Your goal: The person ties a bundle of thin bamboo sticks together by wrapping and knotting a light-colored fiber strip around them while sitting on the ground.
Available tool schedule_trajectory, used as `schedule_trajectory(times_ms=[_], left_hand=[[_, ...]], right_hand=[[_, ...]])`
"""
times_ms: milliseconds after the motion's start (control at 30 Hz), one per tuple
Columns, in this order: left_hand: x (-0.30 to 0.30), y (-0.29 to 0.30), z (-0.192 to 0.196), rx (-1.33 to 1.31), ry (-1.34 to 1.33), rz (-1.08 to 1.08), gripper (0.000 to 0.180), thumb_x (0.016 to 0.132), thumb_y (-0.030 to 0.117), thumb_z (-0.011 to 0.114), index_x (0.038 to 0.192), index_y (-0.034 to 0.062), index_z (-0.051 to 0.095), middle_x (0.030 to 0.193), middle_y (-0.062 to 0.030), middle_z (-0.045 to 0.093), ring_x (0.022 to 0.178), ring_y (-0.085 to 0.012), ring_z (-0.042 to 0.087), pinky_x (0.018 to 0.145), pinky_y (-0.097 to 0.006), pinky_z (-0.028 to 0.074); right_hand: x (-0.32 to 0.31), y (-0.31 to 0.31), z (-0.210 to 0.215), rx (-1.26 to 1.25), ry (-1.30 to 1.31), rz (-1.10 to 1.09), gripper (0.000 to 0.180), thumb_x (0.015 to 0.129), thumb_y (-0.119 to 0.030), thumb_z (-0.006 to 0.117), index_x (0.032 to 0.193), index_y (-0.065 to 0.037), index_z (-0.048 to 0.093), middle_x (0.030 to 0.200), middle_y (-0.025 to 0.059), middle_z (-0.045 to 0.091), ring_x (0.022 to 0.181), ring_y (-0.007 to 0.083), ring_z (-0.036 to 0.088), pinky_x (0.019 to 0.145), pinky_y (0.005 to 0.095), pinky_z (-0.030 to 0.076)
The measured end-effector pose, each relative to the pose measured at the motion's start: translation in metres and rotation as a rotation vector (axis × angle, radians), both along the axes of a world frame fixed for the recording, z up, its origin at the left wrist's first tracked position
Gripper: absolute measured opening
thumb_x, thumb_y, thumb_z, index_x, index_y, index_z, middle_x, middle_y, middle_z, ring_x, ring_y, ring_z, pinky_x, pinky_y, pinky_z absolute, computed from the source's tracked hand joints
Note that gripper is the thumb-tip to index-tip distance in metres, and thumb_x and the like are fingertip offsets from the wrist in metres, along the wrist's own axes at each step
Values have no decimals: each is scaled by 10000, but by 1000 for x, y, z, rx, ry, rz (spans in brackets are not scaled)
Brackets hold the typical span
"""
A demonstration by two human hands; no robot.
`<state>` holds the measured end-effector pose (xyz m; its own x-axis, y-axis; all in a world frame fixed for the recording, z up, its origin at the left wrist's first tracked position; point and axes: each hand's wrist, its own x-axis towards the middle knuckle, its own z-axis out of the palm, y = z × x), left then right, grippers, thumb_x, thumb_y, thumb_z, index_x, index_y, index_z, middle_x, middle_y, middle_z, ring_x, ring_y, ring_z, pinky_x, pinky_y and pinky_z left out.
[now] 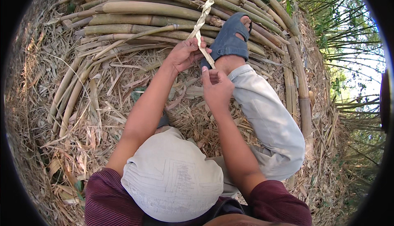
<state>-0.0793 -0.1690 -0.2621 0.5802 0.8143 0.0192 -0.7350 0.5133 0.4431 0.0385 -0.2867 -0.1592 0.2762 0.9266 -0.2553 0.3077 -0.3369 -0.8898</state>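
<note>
A pale, flat plant-fibre strip (200,22), twisted or plaited along its upper part, runs from the bamboo stems down between my hands. My left hand (186,56) is closed round it below the twisted part, thumb and fingers pinching it. Just below and to the right, my right hand (218,88) is closed in a pinch at the strip's lower end, its fingers curled in. The exact contact at the right fingertips is partly hidden. Beside both hands rests my right foot in a dark blue sandal (230,39), with the strip passing along its left side.
Cut bamboo stems (147,9) lie in a curved pile ahead, with more poles (303,90) at the right. Dry leaves and husks (102,98) cover the ground. My bent left knee (172,176) rises in front, and green bamboo growth (349,41) stands at the far right.
</note>
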Motion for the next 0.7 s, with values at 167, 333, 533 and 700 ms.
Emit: schedule_trajectory(times_ms=[167,333,533,700], left_hand=[[3,-4,10,-40,183,80,209,967,151,588,1147,52,551,970,-21,644,939,-190,643,878,-318,508],[-9,0,16,22,440,123,105,991,140,570,1063,69,598,916,2,637,823,-112,585,788,-240,471],[6,-17,42,-84,677,200,197,981,232,616,1006,37,631,798,-6,643,655,-67,573,605,-224,475],[-6,-40,67,-114,783,93,297,1001,315,572,975,29,649,692,11,600,515,-77,539,475,-231,492]], right_hand=[[1,36,-7,707,-918,248,408,904,-207,666,1184,63,541,1066,229,614,1075,381,581,849,420,492],[-27,49,-38,453,-638,155,260,945,-165,600,1078,58,575,882,227,644,824,401,641,710,471,501],[-42,52,-58,223,269,-260,269,1043,-182,434,883,1,549,736,96,609,587,200,564,518,351,421],[-25,46,-49,50,1181,-215,262,1070,-244,380,905,-82,502,664,-47,399,496,42,306,451,215,262]])
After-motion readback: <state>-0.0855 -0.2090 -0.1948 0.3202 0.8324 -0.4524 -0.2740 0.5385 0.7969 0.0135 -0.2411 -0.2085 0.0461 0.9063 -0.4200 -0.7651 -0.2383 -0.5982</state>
